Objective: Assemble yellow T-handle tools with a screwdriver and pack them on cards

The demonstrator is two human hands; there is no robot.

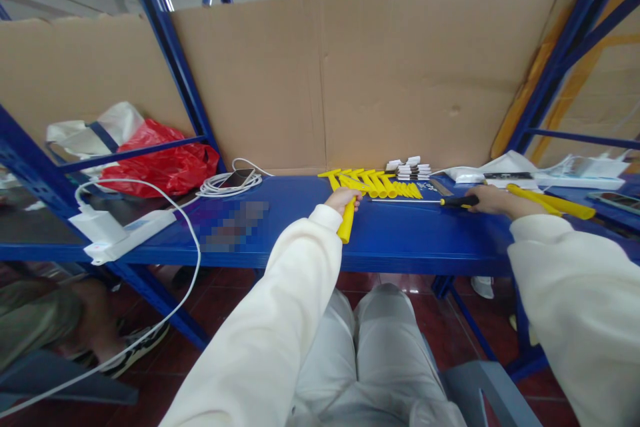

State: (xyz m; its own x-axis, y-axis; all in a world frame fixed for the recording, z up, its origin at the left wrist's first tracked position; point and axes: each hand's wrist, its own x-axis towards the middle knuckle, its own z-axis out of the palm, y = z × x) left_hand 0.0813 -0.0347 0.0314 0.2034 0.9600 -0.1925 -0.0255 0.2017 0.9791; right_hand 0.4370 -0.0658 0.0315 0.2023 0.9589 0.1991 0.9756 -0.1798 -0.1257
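My left hand (340,199) is closed around a yellow tapered plastic handle (346,225), whose wide end points toward me over the blue tabletop (400,233). In my right hand (489,200) is a screwdriver (456,201) with a black and yellow grip. Its long thin shaft points left, with the tip close to the yellow handle. Behind my left hand lies a row of similar yellow parts (373,182), with smaller yellow pieces (407,190) to their right. Small white pieces (414,172) are stacked behind these. Larger yellow parts (560,204) lie beside my right wrist.
Tall cardboard (400,80) backs the bench between blue metal posts. At left are a red plastic bag (170,157), a coiled white cable (227,185) and a power strip (133,233). A phone (617,201) lies far right. Another person's leg (95,320) shows at lower left.
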